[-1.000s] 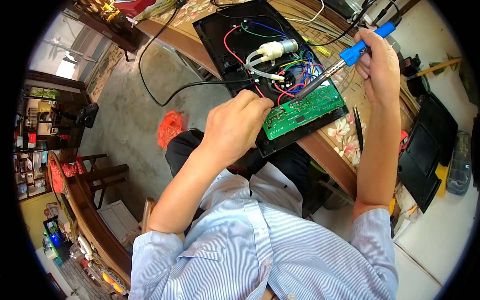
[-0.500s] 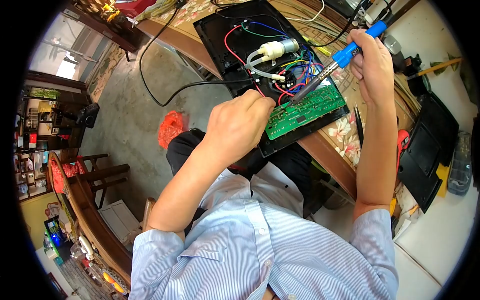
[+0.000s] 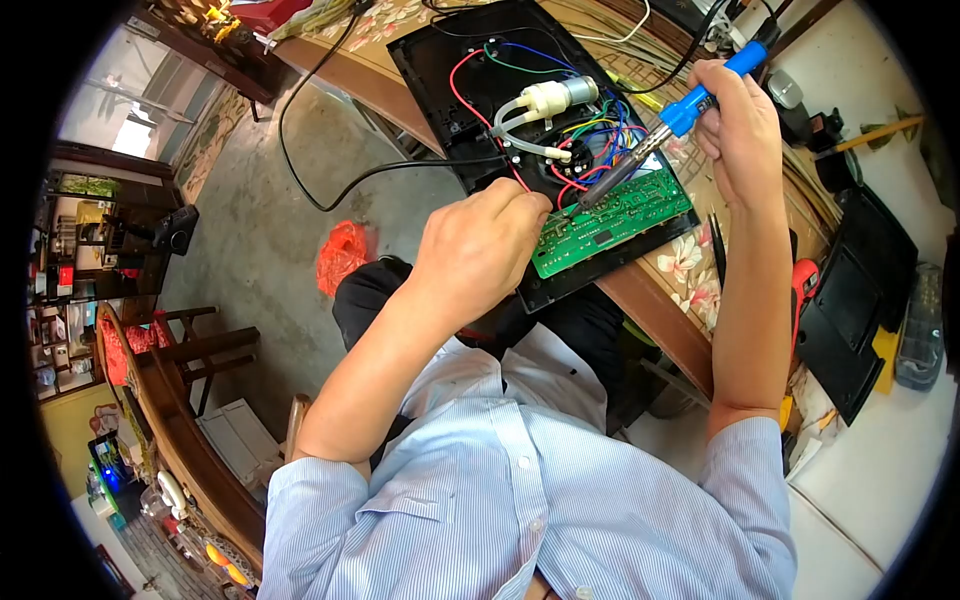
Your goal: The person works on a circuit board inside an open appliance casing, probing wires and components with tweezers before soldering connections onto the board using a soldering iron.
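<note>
My right hand (image 3: 743, 130) grips a soldering iron (image 3: 687, 108) by its blue handle. The iron's tip points down and left at the upper edge of a green circuit board (image 3: 610, 228). At the board's left end, my left hand (image 3: 480, 240) is closed in a pinch; what its fingers hold is hidden or too small to name. Under the board lies a black plastic panel (image 3: 425, 75). A small pump (image 3: 548, 99) with clear tubing and a tangle of coloured wires (image 3: 600, 140) sit on the panel, above the board.
The panel rests over the edge of a table (image 3: 655, 310) with a floral cover. A black cable (image 3: 345, 190) loops off to the left. At the right are a red-handled tool (image 3: 803, 280), a black plastic part (image 3: 858, 300) and a clear case (image 3: 918, 330).
My right hand and the soldering iron have shifted slightly left and down, the tip moving left along the board's upper edge. My left hand has barely moved.
</note>
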Available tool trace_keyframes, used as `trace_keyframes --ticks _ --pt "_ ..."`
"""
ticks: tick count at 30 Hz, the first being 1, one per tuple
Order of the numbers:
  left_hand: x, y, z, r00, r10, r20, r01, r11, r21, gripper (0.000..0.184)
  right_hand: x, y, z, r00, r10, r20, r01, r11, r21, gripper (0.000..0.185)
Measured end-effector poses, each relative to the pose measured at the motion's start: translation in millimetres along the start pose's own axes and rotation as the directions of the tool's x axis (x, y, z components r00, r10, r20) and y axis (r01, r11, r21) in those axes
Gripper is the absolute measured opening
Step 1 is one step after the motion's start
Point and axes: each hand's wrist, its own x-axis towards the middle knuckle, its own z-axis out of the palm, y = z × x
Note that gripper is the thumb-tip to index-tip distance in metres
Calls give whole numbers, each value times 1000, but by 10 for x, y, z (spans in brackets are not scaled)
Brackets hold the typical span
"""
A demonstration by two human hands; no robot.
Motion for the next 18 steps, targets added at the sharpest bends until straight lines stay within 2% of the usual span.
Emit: trace_keyframes --ticks 18 --pt "7 -9 -11 1000 8 6 -8 1000 1 12 -22 -25 38 1000 5 -6 -5 1000 -19 12"
